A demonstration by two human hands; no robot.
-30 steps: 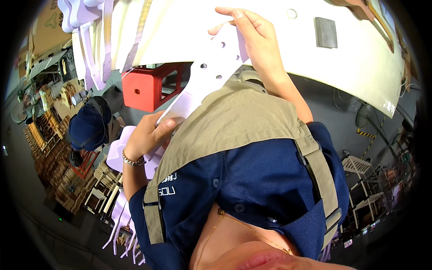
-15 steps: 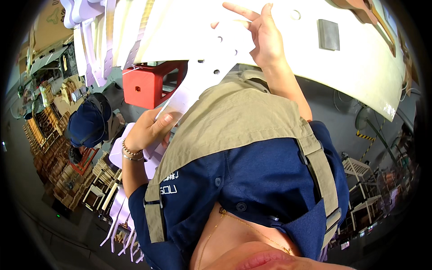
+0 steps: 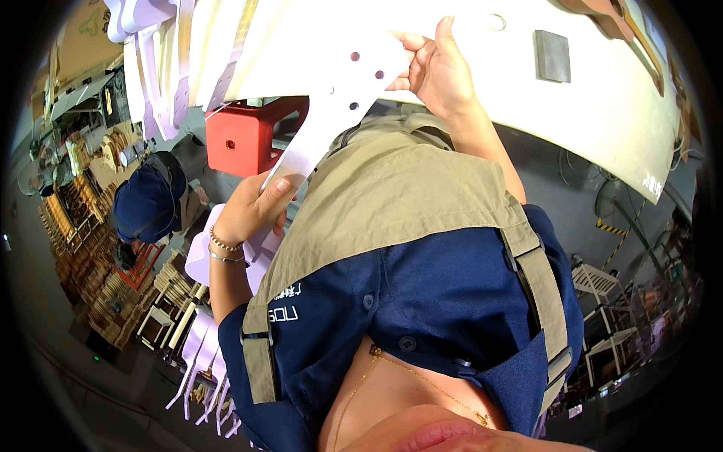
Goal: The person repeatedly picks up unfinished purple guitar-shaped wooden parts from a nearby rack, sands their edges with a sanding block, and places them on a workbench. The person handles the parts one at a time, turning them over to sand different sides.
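My left hand (image 3: 260,205) is closed around the neck of a pale lilac ukulele (image 3: 307,147), thumb on top. Its headstock, pierced by several dark round holes, points away from me over the edge of a white table and looks washed out by the bright light. The lilac body shows partly behind my left wrist and arm. Beside the headstock's far right edge is my right hand (image 3: 440,71), open, thumb raised and fingers loosely bent. Its fingertips reach that edge; whether they press on it I cannot tell.
On the white table (image 3: 527,113) lie a dark grey block (image 3: 553,56) and a brown wooden instrument (image 3: 602,16). Lilac instruments (image 3: 154,68) hang over its left end. A red stool (image 3: 241,142) stands below; a person in a dark blue cap (image 3: 151,197) is at left.
The headstock has shifted slightly toward me and left. My right hand's fingers, stretched out and spread before, have drawn in beside the headstock's edge. My left hand keeps its grip.
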